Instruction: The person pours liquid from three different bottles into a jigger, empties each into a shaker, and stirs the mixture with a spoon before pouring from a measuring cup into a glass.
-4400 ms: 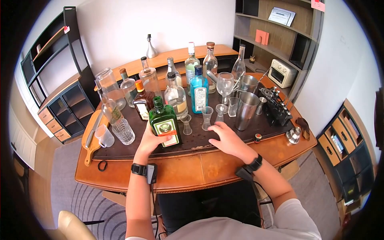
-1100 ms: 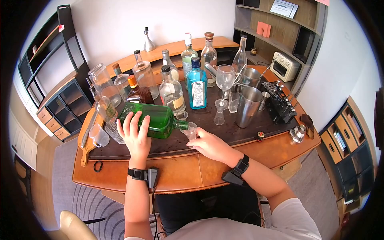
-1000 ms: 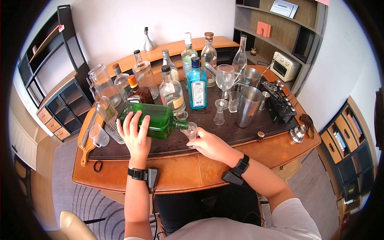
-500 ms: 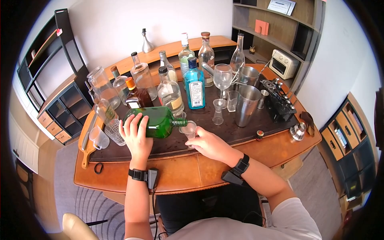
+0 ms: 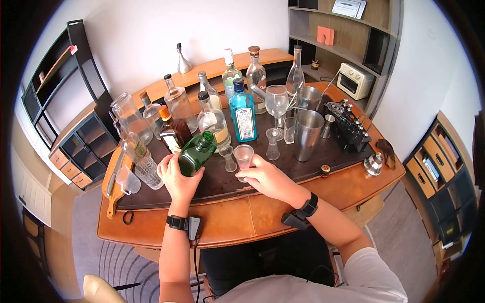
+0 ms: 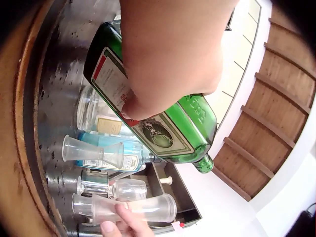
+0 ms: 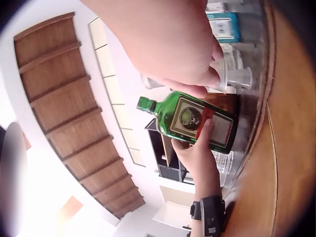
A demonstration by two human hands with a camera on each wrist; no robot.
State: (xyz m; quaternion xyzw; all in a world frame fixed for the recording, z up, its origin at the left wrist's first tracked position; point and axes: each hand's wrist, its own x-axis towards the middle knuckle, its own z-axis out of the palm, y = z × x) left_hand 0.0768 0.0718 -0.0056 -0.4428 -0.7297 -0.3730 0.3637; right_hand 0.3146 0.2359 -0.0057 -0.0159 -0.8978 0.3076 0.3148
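My left hand grips a green glass liquor bottle, its thumb across the label in the left wrist view. The bottle leans, its uncapped neck pointing up and to the right in the head view. A little to the right, my right hand holds a clear double-ended jigger with its wide mouth up. Fingers pinch the jigger around its lower part. The bottle's mouth is apart from the jigger's rim. Between them and behind stands another clear jigger on the dark mat.
Several bottles stand behind the hands, among them a blue one. A steel shaker tin, a wine glass and a third jigger are to the right. At left lie a cutting board, a plastic cup and a cut-glass tumbler.
The green bottle stood upright, then lay nearly level with its mouth over the jigger. Now its neck has swung up and left, away from the jigger. The right hand still holds the jigger.
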